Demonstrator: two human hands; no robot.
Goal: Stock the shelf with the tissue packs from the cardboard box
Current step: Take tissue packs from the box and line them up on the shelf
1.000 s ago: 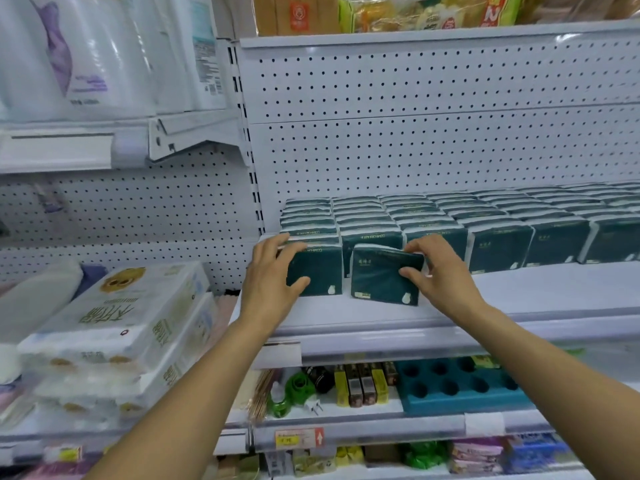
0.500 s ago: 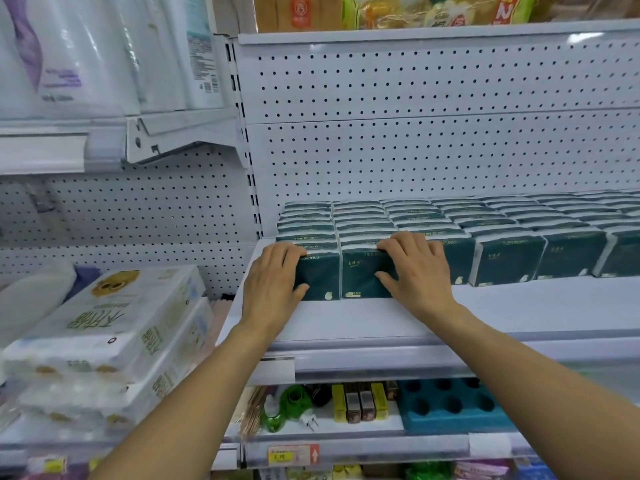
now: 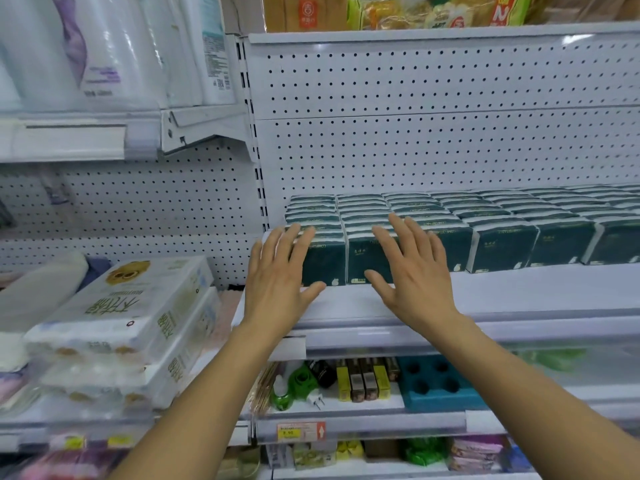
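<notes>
My left hand [image 3: 277, 278] and right hand [image 3: 412, 271], fingers straight and spread, holding nothing, hover at mid-frame before rows of dark green plastic-wrapped tissue packs [image 3: 502, 247] lining the white metal shelf [image 3: 519, 296] at centre right.

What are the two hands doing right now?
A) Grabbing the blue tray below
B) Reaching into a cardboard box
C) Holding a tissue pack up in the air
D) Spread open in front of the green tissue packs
D: the left hand and right hand have straight, spread fingers in front of the front tissue packs on the shelf, gripping nothing.
</notes>
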